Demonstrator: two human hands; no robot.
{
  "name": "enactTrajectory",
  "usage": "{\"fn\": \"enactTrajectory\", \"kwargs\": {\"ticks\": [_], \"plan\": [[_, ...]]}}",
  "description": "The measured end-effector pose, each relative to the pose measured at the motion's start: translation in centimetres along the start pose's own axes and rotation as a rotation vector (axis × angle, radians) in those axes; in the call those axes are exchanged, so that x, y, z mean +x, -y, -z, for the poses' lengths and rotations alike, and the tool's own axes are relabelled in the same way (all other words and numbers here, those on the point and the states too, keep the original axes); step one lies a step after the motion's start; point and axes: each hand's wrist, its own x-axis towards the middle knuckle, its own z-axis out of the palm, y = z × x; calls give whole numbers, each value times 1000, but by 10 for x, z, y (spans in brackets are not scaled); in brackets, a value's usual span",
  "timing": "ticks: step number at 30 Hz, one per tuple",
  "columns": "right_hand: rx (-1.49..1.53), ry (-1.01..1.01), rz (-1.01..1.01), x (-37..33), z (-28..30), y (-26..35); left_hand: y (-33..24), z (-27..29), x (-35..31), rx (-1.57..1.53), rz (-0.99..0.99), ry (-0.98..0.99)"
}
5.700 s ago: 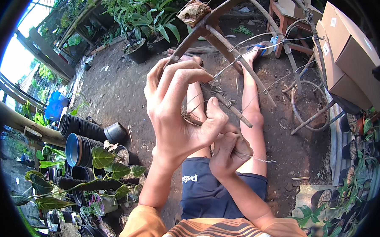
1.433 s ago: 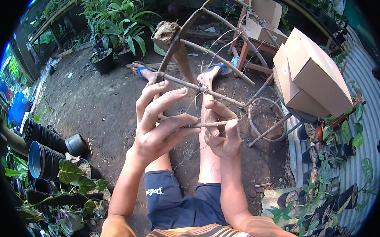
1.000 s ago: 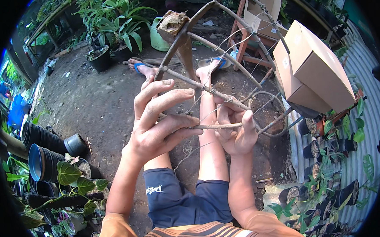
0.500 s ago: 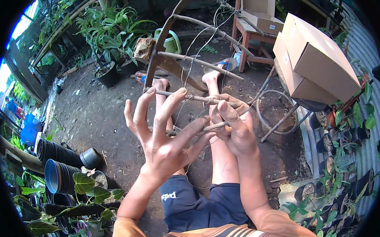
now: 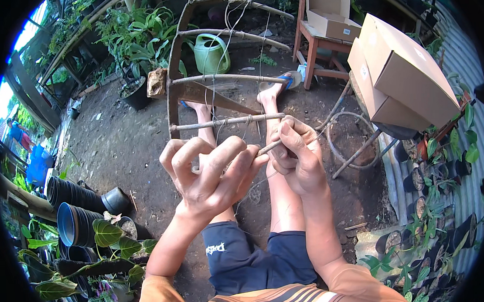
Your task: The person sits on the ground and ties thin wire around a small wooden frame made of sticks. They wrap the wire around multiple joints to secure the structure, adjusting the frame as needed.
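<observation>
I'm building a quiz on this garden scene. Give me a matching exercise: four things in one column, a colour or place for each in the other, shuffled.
Things:
1. watering can
2. cardboard boxes
3. stacked plastic pots
4. thin stick

Colour or place:
A. black, lying on the ground at the left
B. pinched between the left hand and right hand
C. green
D. brown, at the right

Pairs: 1-C, 2-D, 3-A, 4-B

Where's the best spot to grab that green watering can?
Probably the looped handle on the green watering can, reached from above. It stands upright on the dirt behind the stick frame, so the open top side looks easiest.
</observation>
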Motion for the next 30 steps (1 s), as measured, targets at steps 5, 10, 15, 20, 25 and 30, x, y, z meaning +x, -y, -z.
{"fn": "enactTrajectory", "kwargs": {"ticks": [5, 10, 15, 20, 25, 30], "plan": [[-58, -54, 118, -11, 8, -7, -7, 2, 7, -77, 51, 131], [24, -139, -98, -29, 19, -1, -15, 0, 15, -134, 27, 153], [-148, -357, -140, -39, 16, -20, -26, -5, 19, -116, 42, 117], [-108, -195, -160, -50, 8, -32, -25, -6, 26, -118, 44, 143], [-144, -104, 99, -41, 4, -39, -21, -1, 27, -193, 92, 176], [-275, -164, 353, -29, -3, -53, -15, -2, 28, -178, 50, 127]]}}
